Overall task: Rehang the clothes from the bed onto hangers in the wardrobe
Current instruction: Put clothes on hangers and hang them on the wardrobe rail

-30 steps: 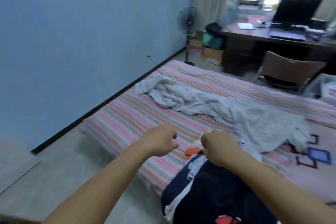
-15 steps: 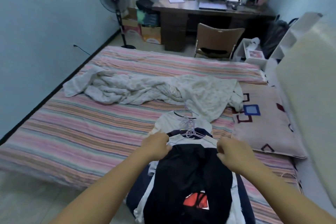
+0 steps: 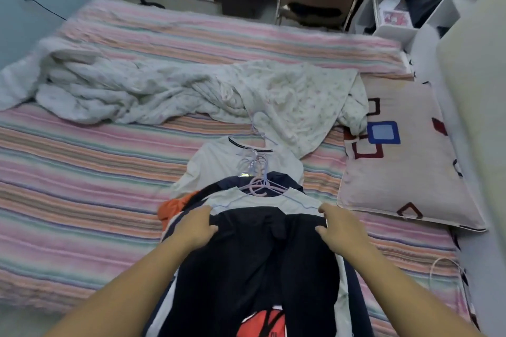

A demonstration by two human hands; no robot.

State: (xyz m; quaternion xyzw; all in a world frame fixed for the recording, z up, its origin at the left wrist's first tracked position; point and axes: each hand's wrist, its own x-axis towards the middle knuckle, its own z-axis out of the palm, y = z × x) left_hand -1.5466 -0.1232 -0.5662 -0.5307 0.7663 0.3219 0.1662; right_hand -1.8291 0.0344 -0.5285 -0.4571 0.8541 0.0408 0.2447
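Pinching the dark shirt (image 3: 254,262) with both your left hand (image 3: 195,227) and right hand (image 3: 335,230); clothes pile (image 3: 241,172) still on bed (image 3: 82,172), nothing hung yet.

A person is gripping a garment at the near edge of a bed.

The left hand (image 3: 195,226) and right hand (image 3: 335,227) are pinching the shoulders of a black top with a red print (image 3: 254,268), lying on a pile of clothes on pale purple plastic hangers (image 3: 260,187). The pile is resting on the pink striped bedsheet (image 3: 82,172), near a crumpled white blanket (image 3: 164,93) and a patterned beige pillow (image 3: 405,161).
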